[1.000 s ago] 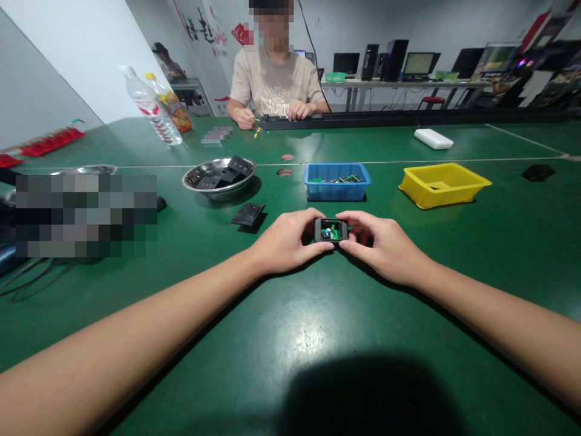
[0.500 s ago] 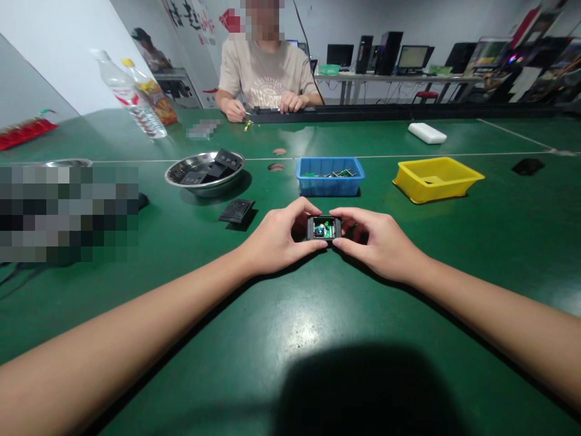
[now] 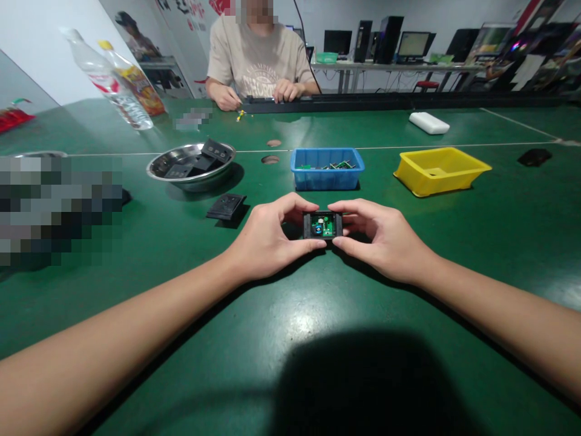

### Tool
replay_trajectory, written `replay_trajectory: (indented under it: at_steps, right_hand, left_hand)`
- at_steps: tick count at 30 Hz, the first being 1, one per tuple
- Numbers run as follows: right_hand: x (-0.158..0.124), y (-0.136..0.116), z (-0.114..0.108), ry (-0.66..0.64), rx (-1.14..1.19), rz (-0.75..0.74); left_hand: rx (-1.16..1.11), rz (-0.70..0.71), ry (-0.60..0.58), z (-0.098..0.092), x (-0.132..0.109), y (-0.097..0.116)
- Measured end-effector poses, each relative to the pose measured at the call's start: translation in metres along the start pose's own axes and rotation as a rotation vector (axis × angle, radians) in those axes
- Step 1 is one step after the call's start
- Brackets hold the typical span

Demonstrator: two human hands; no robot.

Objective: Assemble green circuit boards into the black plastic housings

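Between my two hands is a small black plastic housing (image 3: 338, 225) with a green circuit board (image 3: 327, 226) inside its open face. My left hand (image 3: 272, 239) pinches the housing's left side, thumb below and fingers above. On the opposite side my right hand (image 3: 385, 239) grips it the same way. Just left of my left hand lies a loose black plastic cover (image 3: 226, 207). Beyond my hands stands a blue bin (image 3: 327, 179) holding several small green boards.
A metal bowl (image 3: 193, 181) of black plastic parts stands at left, a yellow bin (image 3: 440, 175) at right. Farther back are a white block (image 3: 429, 123), two bottles (image 3: 109, 85) and a long black bar (image 3: 363, 104). Across the green table (image 3: 227, 363) a person (image 3: 256, 60) works with both hands.
My view has shifted slightly. The housing is tipped a little more toward me, so more of the board inside shows. Both hands keep their hold.
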State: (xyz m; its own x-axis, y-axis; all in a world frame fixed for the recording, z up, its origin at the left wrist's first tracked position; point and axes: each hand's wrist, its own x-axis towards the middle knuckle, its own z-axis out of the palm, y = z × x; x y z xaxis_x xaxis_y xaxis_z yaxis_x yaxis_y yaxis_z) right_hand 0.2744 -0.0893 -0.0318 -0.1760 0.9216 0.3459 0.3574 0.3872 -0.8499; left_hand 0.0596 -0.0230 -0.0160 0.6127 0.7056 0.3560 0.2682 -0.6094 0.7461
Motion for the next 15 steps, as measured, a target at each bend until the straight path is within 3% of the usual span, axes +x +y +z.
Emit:
replay_trajectory:
  at_steps: [7,15]
  right_hand:
    - [0.0017,-0.0061,-0.0009,-0.014,0.122,0.067]
    - [0.0037,-0.0047,-0.0036,0.004,0.148,0.081]
  left_hand:
    - [0.025,0.031,0.030,0.0016,-0.0019,0.0013]
    - [-0.015,0.028,-0.019,0.0026,-0.0022,0.0060]
